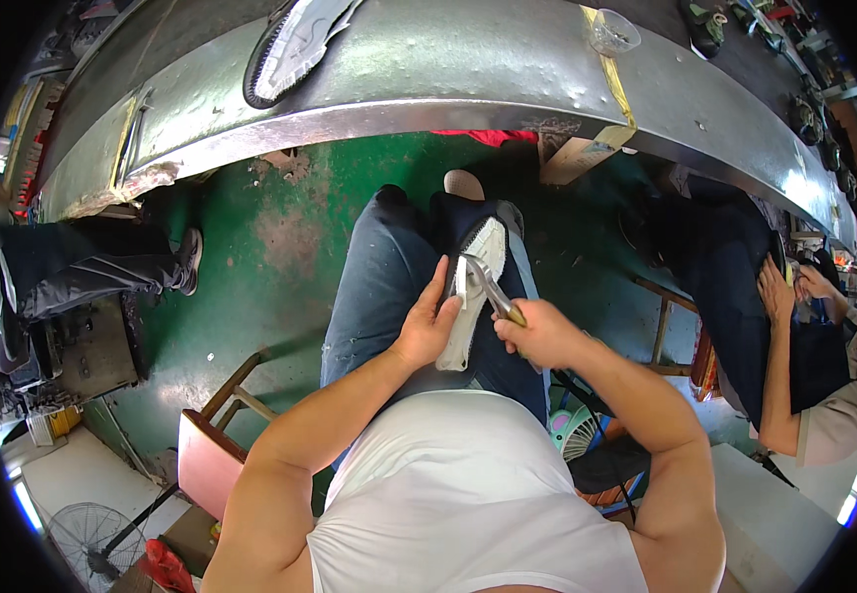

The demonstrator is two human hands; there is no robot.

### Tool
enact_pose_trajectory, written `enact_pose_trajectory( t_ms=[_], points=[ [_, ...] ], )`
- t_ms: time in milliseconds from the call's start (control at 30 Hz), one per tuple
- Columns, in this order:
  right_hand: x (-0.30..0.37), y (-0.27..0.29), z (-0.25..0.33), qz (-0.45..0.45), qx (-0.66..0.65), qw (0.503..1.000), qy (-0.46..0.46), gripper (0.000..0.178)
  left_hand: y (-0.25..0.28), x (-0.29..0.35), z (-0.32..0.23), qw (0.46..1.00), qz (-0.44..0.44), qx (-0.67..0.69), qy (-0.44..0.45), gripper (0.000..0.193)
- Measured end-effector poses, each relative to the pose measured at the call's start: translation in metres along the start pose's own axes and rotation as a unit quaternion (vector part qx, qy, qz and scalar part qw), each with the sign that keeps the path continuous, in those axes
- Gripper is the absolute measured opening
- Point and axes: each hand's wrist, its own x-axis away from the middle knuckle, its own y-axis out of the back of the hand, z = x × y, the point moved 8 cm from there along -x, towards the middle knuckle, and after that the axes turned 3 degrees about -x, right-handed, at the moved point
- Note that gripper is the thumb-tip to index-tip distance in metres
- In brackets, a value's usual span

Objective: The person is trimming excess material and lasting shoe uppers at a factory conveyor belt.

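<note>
A shoe upper [461, 336] lies sole side up across my thighs, its pale underside showing and a dark edge along its far end. My left hand [427, 321] grips its left side, with the thumb over the underside and a finger stretched along the edge. In the closed fist of my right hand [537, 334] is a curved metal tool, apparently lasting pincers [493, 292]. Their bent head touches the shoe's underside near its far half, beside a narrow white strip. Whether the jaws grip any material is too small to tell.
A metal-topped bench [428, 69] runs across ahead, bearing another shoe upper [285, 59] and a clear plastic cup [613, 35]. A co-worker [784, 326] sits at right; another person's leg [112, 272] extends from the left. Near me are a stool [209, 455] and a green fan [572, 432].
</note>
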Motion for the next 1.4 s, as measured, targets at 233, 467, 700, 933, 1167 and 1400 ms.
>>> enact_pose_trajectory(
  t_ms=[233, 467, 700, 933, 1167, 1400],
  points=[
    [0.006, -0.008, 0.022, 0.031, -0.033, 0.999, -0.013, 0.021, 0.006, 0.004, -0.013, 0.995, 0.005, -0.082, -0.06, 0.067],
    [-0.017, -0.044, -0.01, -0.156, -0.112, 0.974, 0.124, 0.024, 0.003, -0.002, -0.032, 0.969, 0.019, -0.207, -0.136, 0.067],
    [0.012, 0.011, 0.016, -0.059, 0.201, 0.975, 0.08, 0.023, 0.002, 0.0, -0.028, 0.99, 0.038, -0.127, -0.039, 0.07],
    [0.005, 0.033, 0.053, -0.148, 0.427, 0.866, 0.214, 0.023, 0.007, -0.002, -0.023, 0.991, 0.028, -0.125, -0.031, 0.071],
    [0.015, 0.031, 0.067, -0.216, 0.556, 0.769, 0.229, 0.014, 0.005, 0.0, -0.029, 0.988, 0.035, -0.132, -0.067, 0.069],
    [0.009, 0.042, 0.021, -0.232, 0.398, 0.845, 0.273, 0.017, -0.003, 0.004, -0.05, 0.962, 0.032, -0.21, -0.17, 0.066]
  ],
)
